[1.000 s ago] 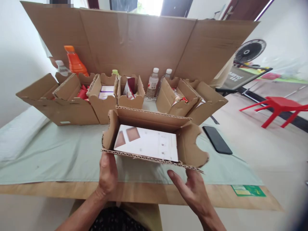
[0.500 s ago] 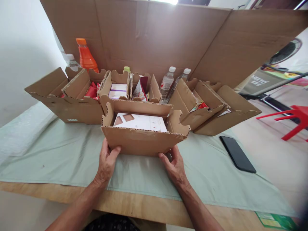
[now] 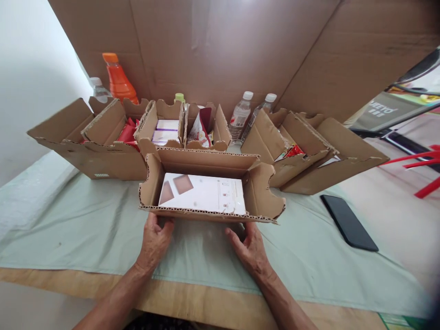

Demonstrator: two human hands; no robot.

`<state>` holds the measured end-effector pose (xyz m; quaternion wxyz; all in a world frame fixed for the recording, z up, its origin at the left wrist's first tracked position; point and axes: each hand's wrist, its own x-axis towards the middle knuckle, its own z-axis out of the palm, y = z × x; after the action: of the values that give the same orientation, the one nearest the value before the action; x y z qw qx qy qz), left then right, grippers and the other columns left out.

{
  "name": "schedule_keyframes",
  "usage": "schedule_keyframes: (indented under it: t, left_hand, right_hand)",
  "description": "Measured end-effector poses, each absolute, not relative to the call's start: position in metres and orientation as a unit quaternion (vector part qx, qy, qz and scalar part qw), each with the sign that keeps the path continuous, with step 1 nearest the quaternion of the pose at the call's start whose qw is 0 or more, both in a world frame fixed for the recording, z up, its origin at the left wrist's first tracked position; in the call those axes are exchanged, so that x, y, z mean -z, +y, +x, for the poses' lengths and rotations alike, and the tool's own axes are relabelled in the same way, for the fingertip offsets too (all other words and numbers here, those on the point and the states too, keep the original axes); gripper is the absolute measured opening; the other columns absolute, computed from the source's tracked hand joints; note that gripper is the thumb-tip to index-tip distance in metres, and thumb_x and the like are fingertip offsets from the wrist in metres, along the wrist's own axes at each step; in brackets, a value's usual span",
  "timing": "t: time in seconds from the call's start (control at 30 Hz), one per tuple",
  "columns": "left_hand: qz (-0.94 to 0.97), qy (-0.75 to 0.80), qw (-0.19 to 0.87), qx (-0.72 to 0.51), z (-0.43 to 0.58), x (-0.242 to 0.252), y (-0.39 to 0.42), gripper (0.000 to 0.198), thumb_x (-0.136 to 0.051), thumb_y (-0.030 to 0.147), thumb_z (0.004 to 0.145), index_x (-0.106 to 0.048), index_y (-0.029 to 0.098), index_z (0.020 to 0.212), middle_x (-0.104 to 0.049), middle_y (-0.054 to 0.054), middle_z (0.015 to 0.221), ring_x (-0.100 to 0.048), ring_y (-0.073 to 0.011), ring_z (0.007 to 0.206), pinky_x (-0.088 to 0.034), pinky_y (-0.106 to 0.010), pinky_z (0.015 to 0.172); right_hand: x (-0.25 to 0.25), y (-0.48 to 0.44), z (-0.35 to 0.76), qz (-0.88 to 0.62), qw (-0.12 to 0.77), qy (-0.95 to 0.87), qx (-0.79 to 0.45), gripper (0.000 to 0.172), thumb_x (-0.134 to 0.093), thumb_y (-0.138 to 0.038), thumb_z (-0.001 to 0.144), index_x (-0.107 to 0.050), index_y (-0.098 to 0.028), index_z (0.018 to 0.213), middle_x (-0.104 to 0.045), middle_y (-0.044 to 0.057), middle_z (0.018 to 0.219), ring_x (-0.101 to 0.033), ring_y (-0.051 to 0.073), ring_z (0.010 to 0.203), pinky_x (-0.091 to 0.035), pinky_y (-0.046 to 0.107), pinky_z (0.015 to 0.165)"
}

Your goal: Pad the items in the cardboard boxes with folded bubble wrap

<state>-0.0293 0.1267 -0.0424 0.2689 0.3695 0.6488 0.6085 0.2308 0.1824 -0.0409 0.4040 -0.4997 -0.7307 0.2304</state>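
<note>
Open brown cardboard bin (image 3: pixel 206 161) is leaning toward wearer, left of black rectangular phone (image 3: pixel 349 223).
Left hand (image 3: pixel 154 243), right hand (image 3: pixel 250 246) are half-curling at its underside; fingertips are hiding, can't tell grip. Uneven tilting risks flat white printed box (image 3: pixel 206 195) sliding out. Beyond phone, grey fabric panel (image 3: pixel 380 111) is showing "VEEYO"-like lettering.

Open-topped brown cardboard bin (image 3: pixel 208 159), one: corrugated rims ragged, ends notched; tilted toward you, near centre. Inside it, one white carton (image 3: pixel 202 195), brown squares printed at left.

Plain room with cloth-covered table (image 3: pixel 206 263), white wall (image 3: pixel 29 59)
</note>
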Motion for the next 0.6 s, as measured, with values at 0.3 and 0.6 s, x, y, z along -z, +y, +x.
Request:
schedule_keyframes:
  t: [0.3,0.6]
  left_hand:
    - [0.43,0.618,0.231,-0.616,-0.036,0.036,0.132,0.025,-0.075,0.045,0.079,-0.073,0.023,0.092,-0.075,-0.005,0.079,-0.073,-0.031,0.091,-0.063,-0.047,0.087]
    - [0.389,0.627,0.212,-0.641,-0.028,0.043,0.133,0.074,-0.07,0.023,0.082,-0.043,0.022,0.151,-0.063,-0.012,0.135,-0.062,-0.0244,0.12,-0.049,-0.039,0.106]
  right_hand:
    - [0.047,0.177,0.237,-0.469,0.389,-0.75,-0.256,0.026,-0.06,-0.046,0.087,-0.072,-0.027,0.074,-0.076,0.006,0.072,-0.073,0.028,0.068,-0.064,0.041,0.068]
    - [0.047,0.184,0.221,-0.498,0.457,-0.683,-0.278,0.058,-0.067,-0.042,0.09,-0.051,-0.025,0.143,-0.066,0.012,0.13,-0.068,0.026,0.101,-0.06,0.046,0.089]
